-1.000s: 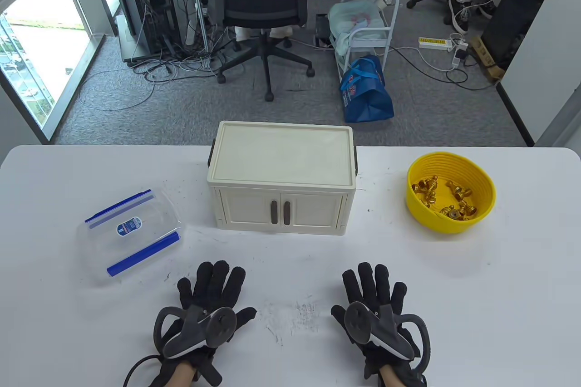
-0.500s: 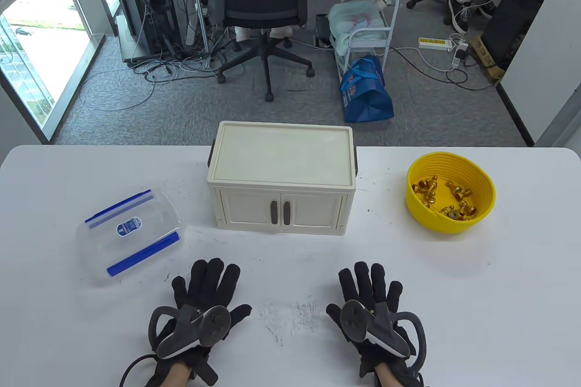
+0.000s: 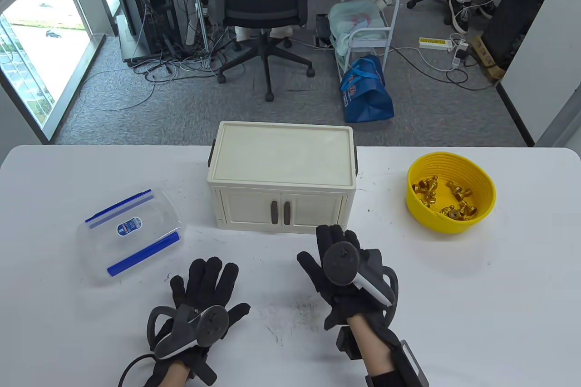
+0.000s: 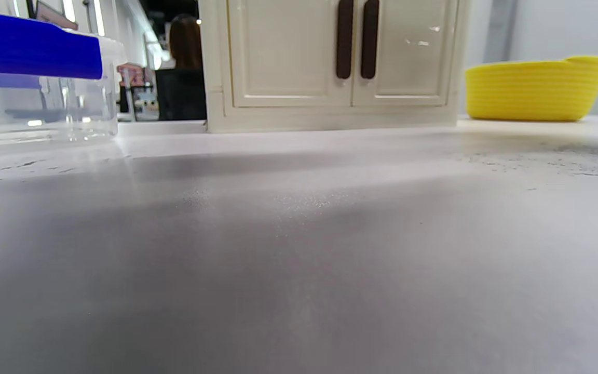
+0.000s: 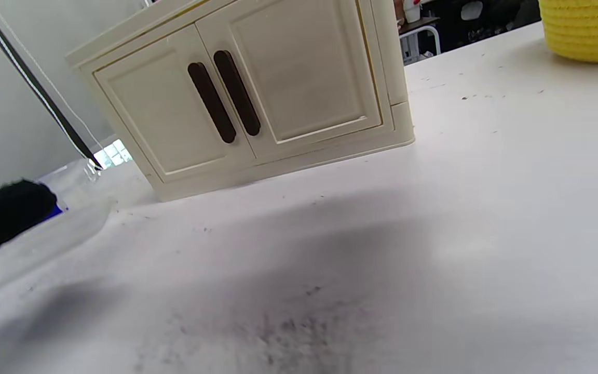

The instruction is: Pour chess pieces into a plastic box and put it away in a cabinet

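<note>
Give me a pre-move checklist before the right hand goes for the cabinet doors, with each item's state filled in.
1. Cabinet doors shut, both dark handles facing the hands: ok.
2. Right hand holds nothing, raised in front of the doors: ok.
3. Left hand lies flat on the table, holds nothing: ok.
4. Plastic box lid on, must come off before pouring: not ok.
5. Chess pieces all inside the yellow bowl: ok.
6. Room inside the cabinet for the box: cannot tell.

- A cream plastic cabinet (image 5: pixel 257 98) with two dark brown vertical handles (image 5: pixel 225 96) stands tilted in view, doors closed.
- A yellow ribbed bowl (image 5: pixel 584 28) sits at upper right.
- Black gloved fingers (image 5: pixel 3 215) show at left, beside a clear plastic box (image 5: pixel 73 208).
</note>
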{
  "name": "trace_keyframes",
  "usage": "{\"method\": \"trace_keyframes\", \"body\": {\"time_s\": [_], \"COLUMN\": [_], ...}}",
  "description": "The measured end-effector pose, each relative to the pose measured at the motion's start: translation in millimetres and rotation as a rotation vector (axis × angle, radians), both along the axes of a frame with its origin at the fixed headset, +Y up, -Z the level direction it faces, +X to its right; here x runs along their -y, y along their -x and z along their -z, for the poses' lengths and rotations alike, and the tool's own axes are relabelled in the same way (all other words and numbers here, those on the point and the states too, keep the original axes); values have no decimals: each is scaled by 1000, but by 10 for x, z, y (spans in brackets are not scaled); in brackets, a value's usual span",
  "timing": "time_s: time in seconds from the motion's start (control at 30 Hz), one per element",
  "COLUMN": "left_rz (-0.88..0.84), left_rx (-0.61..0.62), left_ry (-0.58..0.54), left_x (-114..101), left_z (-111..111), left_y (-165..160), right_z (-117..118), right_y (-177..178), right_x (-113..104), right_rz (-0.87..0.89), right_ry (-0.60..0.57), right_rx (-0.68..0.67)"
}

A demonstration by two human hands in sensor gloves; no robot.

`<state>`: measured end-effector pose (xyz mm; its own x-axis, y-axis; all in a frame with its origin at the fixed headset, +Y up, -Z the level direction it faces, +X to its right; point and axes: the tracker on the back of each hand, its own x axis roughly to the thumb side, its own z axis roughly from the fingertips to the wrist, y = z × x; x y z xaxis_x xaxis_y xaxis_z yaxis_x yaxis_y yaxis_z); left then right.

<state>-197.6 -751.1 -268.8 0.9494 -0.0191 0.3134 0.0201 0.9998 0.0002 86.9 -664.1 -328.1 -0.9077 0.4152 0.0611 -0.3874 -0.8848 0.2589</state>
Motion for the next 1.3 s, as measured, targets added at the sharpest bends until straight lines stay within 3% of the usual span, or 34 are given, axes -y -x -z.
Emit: {"method": "trace_keyframes", "body": {"time_s": [0.17, 0.33, 0.57, 0.93, 1.3], "left_rz": [6, 19, 35, 38, 34], "left_rx": [-14, -18, -16, -19, -27], "left_ry": [2, 2, 6, 16, 20], "left_x": [-6, -10, -11, -9, -8], "left_z": [4, 7, 7, 12, 19], "left_y": [28, 28, 15, 16, 33], "right_z": [353, 679, 956, 1086, 1028], "right_y": [91, 189, 432, 577, 665], "right_x": [-57, -21, 210, 387, 326], "right_rz": [154, 175, 211, 304, 192], "right_ry": [65, 122, 209, 250, 158], "right_rx": [97, 221, 276, 367, 417]}}
